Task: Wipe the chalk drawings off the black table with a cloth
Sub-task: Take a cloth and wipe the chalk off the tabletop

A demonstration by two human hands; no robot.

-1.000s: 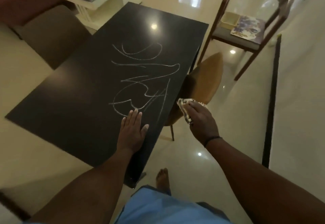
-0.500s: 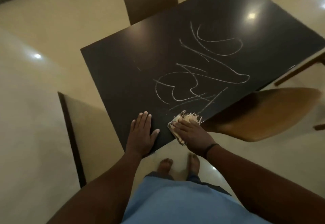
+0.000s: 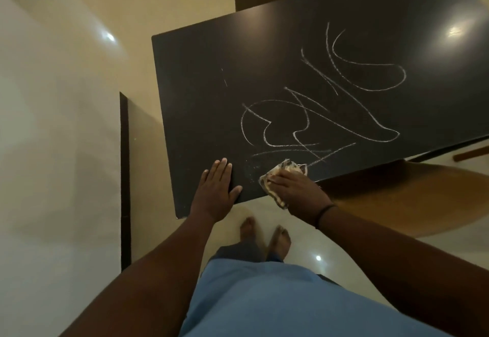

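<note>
The left hand (image 3: 215, 191) lies flat, fingers straight, on the near edge of the black table (image 3: 201, 93). The right hand (image 3: 296, 191) presses a crumpled cloth (image 3: 275, 178) onto the tabletop just beside it, fingers apparently curled over it, below the chalk drawings (image 3: 317, 114).

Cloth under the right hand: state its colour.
Pale beige cloth with darker markings, head view.
</note>
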